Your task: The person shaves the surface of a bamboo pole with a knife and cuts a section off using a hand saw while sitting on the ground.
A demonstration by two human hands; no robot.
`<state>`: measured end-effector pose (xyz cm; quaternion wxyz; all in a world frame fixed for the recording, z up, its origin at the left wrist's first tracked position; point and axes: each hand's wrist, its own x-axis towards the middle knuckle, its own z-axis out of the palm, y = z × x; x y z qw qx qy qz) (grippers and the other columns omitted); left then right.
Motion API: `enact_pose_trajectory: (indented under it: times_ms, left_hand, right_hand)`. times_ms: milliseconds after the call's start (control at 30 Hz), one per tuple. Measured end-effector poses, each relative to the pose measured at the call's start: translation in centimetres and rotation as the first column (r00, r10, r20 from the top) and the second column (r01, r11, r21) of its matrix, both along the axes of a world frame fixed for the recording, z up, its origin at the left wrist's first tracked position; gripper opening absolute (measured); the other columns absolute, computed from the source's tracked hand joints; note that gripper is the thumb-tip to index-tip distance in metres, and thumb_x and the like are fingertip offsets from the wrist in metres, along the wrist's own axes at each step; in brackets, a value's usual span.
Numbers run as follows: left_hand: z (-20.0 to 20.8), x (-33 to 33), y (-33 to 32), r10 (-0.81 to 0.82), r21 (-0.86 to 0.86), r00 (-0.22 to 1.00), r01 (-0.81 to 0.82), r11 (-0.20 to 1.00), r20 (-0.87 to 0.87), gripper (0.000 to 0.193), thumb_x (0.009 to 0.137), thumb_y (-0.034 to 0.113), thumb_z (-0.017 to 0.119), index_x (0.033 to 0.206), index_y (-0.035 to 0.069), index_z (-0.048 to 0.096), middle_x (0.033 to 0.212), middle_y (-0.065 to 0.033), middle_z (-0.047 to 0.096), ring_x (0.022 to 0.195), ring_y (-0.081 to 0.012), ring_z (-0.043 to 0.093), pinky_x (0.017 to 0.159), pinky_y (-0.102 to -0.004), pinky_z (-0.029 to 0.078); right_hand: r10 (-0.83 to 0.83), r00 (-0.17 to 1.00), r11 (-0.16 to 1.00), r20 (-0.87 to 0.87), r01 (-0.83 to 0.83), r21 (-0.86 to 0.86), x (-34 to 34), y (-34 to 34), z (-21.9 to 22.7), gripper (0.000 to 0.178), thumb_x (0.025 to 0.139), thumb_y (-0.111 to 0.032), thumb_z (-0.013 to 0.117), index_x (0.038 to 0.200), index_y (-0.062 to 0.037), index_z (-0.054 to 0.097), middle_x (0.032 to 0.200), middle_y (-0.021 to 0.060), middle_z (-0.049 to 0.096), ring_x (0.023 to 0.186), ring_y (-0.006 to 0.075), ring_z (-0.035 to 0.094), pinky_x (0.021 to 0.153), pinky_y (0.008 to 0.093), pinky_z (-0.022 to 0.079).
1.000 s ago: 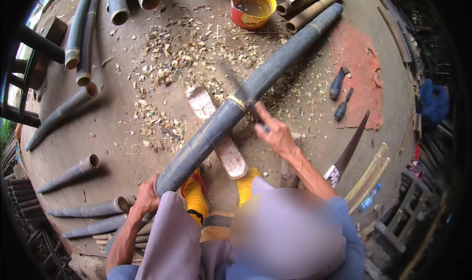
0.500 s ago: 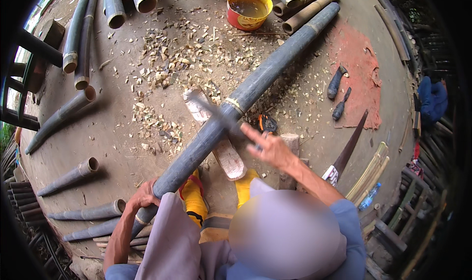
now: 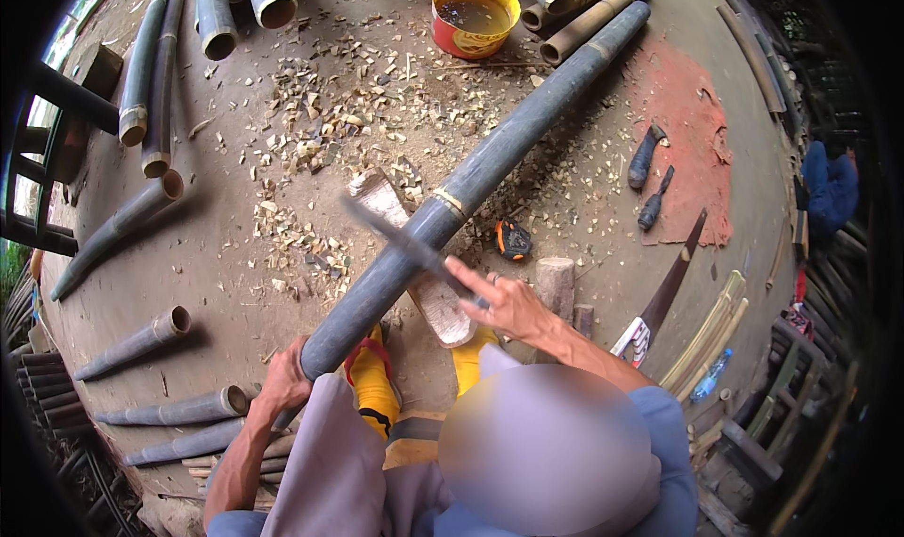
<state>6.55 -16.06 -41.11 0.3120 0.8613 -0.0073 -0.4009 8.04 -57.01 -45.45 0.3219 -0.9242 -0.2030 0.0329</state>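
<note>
A long dark bamboo pole (image 3: 527, 127) lies diagonally from my lap area toward the far right, resting over a pale, carved wooden block (image 3: 443, 311). My left hand (image 3: 285, 372) is wrapped round the pole's near end. In my right hand (image 3: 508, 301) is the handle end of a long flat dark tool (image 3: 381, 226), blurred by motion; whether it is a file or a knife I cannot tell. The tool crosses over the pole, just nearer than a pale ringed joint (image 3: 450, 201). Beside the pole lies an orange and black tape measure (image 3: 513, 240).
Wood chips (image 3: 311, 132) litter the ground. A yellow-red bucket (image 3: 476, 17) of murky water stands at the far side. Two dark-wrapped tools (image 3: 646, 158) lie by a red cloth (image 3: 692, 141). A handsaw (image 3: 659, 301) is at right, cut bamboo lengths (image 3: 137, 339) at left.
The tool and my right hand have shifted slightly left and nearer along the pole, uncovering the tape measure. My left hand keeps its grip on the pole.
</note>
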Motion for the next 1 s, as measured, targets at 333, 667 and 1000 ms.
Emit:
enact_pose_trajectory:
  times_ms: [333,667,1000]
  left_hand:
    - [-0.3,1.6,1.3,-0.091,-0.075,0.992,0.084,0.994,-0.092,0.056,0.064,0.012,0.069,0.119,0.007,0.056,0.103,-0.0213,0.066,0.101,-0.0390,0.063,0.086,-0.0439,0.050]
    - [0.3,1.3,-0.6,-0.034,0.098,0.999,0.035,0.995,-0.012,0.051,0.066,0.017,0.072,0.113,0.004,0.058,0.094,-0.0232,0.067,0.093,-0.0410,0.066,0.079,-0.0472,0.051]
    - [-0.4,2.8,-0.4,-0.015,0.050,0.990,0.023,0.999,-0.143,0.066,0.051,0.016,0.078,0.113,0.002,0.060,0.099,-0.0197,0.069,0.095,-0.0352,0.066,0.085,-0.0410,0.050]
  right_hand:
    - [0.062,0.995,0.984,0.072,-0.049,-0.173,1.6,-1.2,-1.2,0.067,0.098,-0.036,0.050,0.153,-0.0101,0.022,0.140,0.0224,0.048,0.047,0.0142,0.058,0.039,0.0246,0.054]
    - [-0.271,0.961,0.963,-0.058,0.270,-0.018,2.8,-1.0,-1.3,0.071,0.092,-0.035,0.062,0.153,-0.0233,0.026,0.070,0.0164,0.066,0.057,0.0298,0.066,0.051,0.0421,0.058]
    - [-0.381,0.879,0.891,-0.288,0.432,0.141,3.7,-1.4,-0.2,0.064,0.099,-0.029,0.050,0.153,-0.0104,0.022,0.096,0.0181,0.069,0.045,0.0115,0.055,0.033,0.0217,0.045]
